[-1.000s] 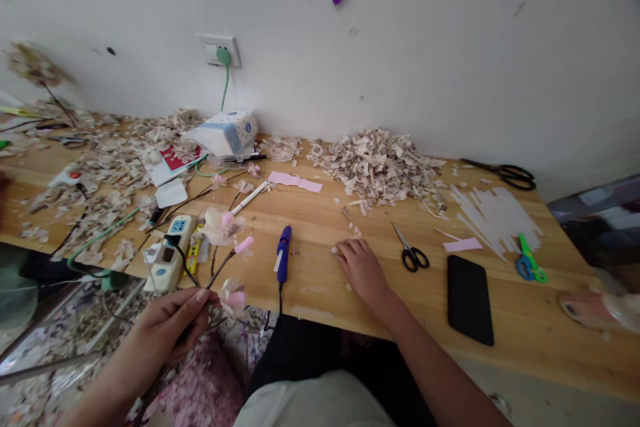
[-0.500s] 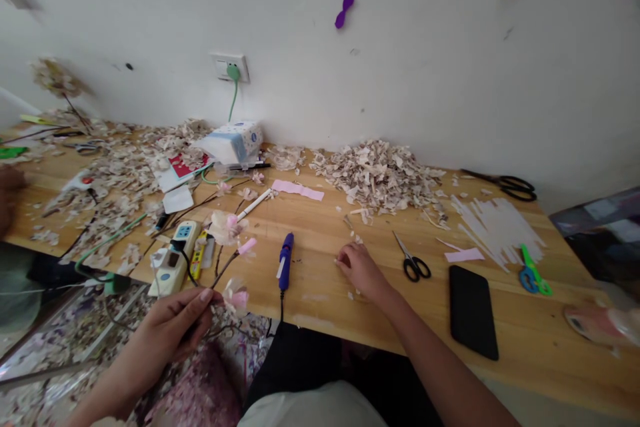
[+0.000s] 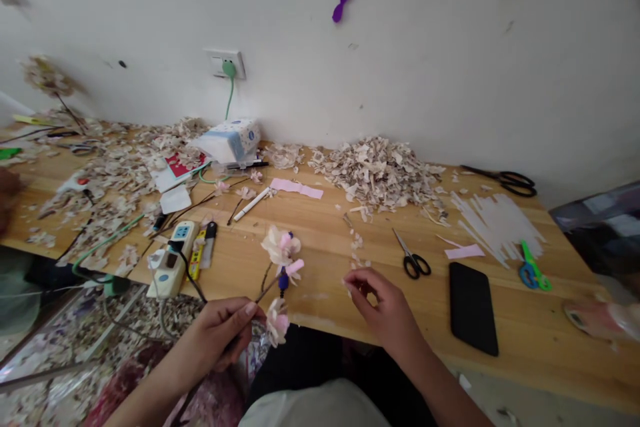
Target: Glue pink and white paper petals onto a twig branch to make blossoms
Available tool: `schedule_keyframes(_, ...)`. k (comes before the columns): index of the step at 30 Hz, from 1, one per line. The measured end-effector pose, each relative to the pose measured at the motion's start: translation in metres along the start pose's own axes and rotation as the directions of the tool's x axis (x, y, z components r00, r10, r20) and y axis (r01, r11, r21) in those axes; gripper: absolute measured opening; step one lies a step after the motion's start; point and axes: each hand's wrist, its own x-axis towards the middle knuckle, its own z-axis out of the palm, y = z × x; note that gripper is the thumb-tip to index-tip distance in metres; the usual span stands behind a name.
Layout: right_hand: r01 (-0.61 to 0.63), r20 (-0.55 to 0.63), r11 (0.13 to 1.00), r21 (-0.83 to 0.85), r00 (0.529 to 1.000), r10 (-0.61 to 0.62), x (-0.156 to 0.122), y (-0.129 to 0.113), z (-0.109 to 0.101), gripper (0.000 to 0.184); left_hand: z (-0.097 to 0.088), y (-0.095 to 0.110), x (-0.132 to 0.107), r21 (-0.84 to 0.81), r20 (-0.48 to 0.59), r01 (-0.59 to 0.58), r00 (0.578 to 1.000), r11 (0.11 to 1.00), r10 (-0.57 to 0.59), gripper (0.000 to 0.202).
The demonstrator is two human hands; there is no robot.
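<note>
My left hand (image 3: 225,330) is closed round the thin brown stem of an artificial flower branch (image 3: 278,245). The branch bears cream and pink blossoms and a pink paper-like tip (image 3: 296,267). Behind it lies a blue glue gun (image 3: 283,279), mostly hidden by the blossoms. My right hand (image 3: 387,310), thumb and forefinger pinched together, is just above the table to the right of the branch. A small pale petal seems to show at its fingertips. Loose pale petals (image 3: 356,241) lie in a short row beyond that hand.
Dried petals form a heap (image 3: 383,173) by the wall. Black scissors (image 3: 413,260), a black phone (image 3: 473,307), white strips (image 3: 490,227) and green-blue scissors (image 3: 534,270) lie right. A power strip (image 3: 175,263) and yellow cutter (image 3: 199,255) lie left. Another person's hand (image 3: 7,190) shows far left.
My left hand has moved right with the flower branch, which now covers much of the glue gun. My right hand has lifted off the table and drawn back slightly, fingers pinched.
</note>
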Motion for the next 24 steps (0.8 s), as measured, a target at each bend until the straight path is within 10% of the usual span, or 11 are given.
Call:
schedule_keyframes(10, 0.04, -0.145, 0.934, 0.354, 0.989, 0.012, -0.032, -0.065, -0.018, 0.02, 0.025, 0.006, -0.001, 0.058, 0.135, 0.012, 0.991, 0.998, -0.02, 0.063)
schedule_keyframes(24, -0.027, -0.216, 0.978, 0.206, 0.974, 0.072, -0.03, -0.055, -0.019, 0.006, 0.041, 0.014, 0.013, 0.183, 0.169, 0.026, 0.984, 0.983, -0.057, 0.068)
